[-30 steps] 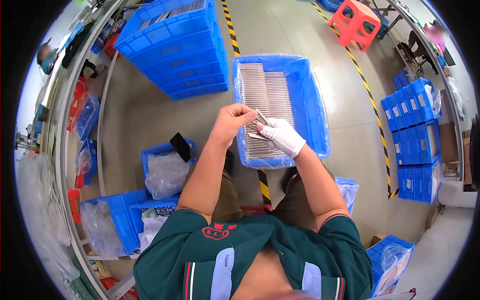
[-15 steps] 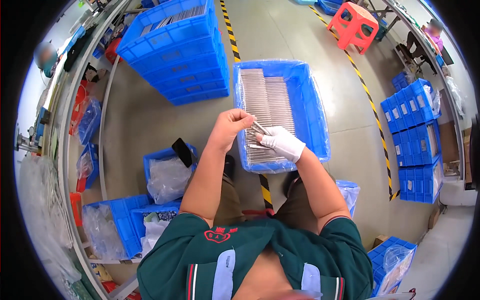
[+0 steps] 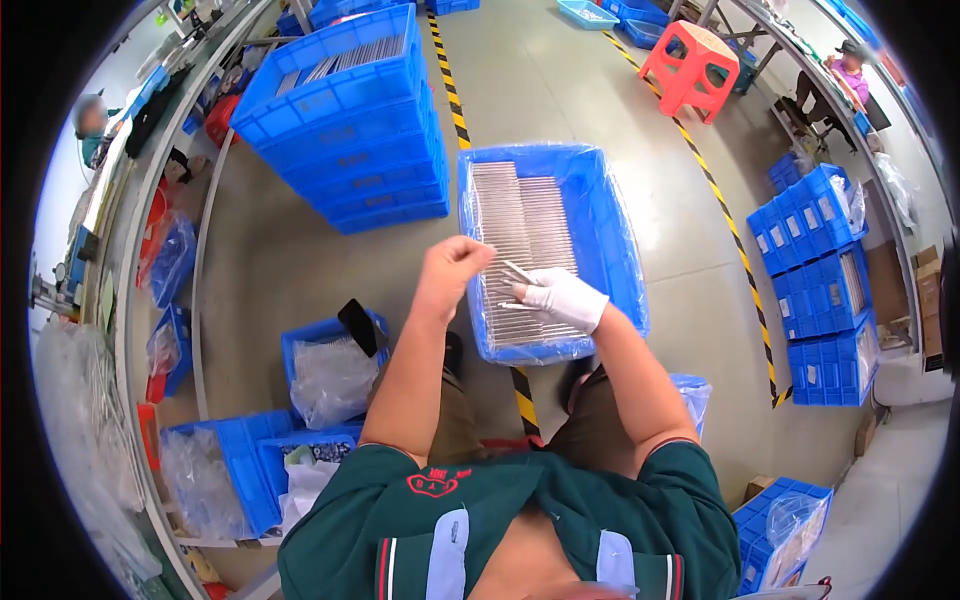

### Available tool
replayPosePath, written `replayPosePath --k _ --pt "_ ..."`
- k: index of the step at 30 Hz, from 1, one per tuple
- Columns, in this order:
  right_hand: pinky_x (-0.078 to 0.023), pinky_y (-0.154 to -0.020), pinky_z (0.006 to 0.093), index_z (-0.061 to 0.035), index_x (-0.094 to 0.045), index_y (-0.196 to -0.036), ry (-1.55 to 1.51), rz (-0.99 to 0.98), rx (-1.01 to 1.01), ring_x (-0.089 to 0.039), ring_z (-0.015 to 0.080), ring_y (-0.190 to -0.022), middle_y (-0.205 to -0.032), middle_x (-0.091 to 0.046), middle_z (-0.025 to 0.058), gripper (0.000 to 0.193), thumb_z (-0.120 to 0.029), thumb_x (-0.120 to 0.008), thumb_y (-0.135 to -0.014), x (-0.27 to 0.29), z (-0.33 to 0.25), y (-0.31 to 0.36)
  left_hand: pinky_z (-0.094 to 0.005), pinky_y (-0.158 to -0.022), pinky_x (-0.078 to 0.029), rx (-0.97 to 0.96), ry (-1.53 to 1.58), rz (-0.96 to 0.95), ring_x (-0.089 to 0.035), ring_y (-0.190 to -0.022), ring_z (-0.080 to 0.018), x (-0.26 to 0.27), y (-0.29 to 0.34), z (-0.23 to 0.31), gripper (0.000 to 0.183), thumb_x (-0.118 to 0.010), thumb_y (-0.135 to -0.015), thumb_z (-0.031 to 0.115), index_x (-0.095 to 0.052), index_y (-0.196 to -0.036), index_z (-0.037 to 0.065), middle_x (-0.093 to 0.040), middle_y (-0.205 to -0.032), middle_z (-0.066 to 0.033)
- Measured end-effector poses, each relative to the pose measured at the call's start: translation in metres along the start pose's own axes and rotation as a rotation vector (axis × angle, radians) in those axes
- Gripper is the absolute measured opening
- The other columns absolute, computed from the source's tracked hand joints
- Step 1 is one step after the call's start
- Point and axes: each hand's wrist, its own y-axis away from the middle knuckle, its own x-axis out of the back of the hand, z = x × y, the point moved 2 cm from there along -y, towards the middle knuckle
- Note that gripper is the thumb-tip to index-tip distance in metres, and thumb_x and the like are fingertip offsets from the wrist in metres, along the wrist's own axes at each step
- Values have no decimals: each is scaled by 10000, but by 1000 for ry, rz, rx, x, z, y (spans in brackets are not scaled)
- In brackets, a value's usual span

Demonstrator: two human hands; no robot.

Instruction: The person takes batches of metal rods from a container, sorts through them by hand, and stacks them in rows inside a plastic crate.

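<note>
A blue plastic crate [image 3: 622, 255] with a clear plastic liner stands on the floor in front of me. Thin silvery metal rods [image 3: 505, 215] lie in it in two tight side-by-side stacks. Above its near part, my right hand [image 3: 565, 300], in a white glove with bare fingertips, is closed around several of these rods, whose ends stick out toward the left. My bare left hand [image 3: 452, 275] hangs over the crate's left edge, thumb and fingers pinched together, just left of the rod ends. What sits in that pinch, if anything, is hidden.
Stacked blue crates [image 3: 350, 160] stand at the far left, the top one holding similar pieces. More crates [image 3: 815, 290] are piled on the right, beyond yellow-black floor tape [image 3: 735, 225]. A red stool [image 3: 690, 70] stands far right. Bagged crates [image 3: 330, 375] sit by my left leg.
My left hand has drawn slightly left, away from the rods it was touching. My right hand keeps its hold on the rods. The whole view has shifted a little.
</note>
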Motion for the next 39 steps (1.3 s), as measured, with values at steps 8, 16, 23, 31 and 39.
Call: replayPosePath --k 8,16,23,31,39 --pt "-336 -387 203 -57 -540 -840 -103 193 -225 -456 66 -505 -644 -500 4 41 -55 -557 -803 126 29 -66 -193 -622 -367 -4 81 100 -451 -648 -48 -4 1 1 112 -611 -812 106 -620 -818 -6 -567 -709 11" --pt "-325 -348 201 -43 -561 -823 331 167 -423 -467 64 -457 -660 -563 27 36 -54 -527 -820 175 28 -160 -191 -600 -351 85 48 123 -426 -625 -44 0 4 2 141 -630 -802 143 -618 -813 2 -548 -693 21" --pt "-354 -364 218 -56 -592 -858 498 13 -479 -476 76 -453 -644 -591 36 73 -85 -555 -802 186 33 -219 -173 -581 -336 148 65 101 -427 -626 -25 -4 11 4 123 -617 -811 124 -612 -819 1 -541 -698 28" --pt "-504 -678 367 -59 -619 -963 1293 94 -183 -628 275 -806 -893 -643 131 253 -176 -634 -739 179 25 -228 -192 -681 -391 200 87 50 -499 -707 -52 -4 16 6 102 -606 -812 91 -608 -837 -9 -594 -768 -14" --pt "-492 -671 383 -130 -631 -800 1468 528 226 -601 266 -828 -819 -610 90 91 -135 -564 -739 153 32 -184 -177 -548 -322 164 86 69 -416 -588 -44 -10 16 9 141 -613 -814 131 -601 -808 -9 -520 -658 12"
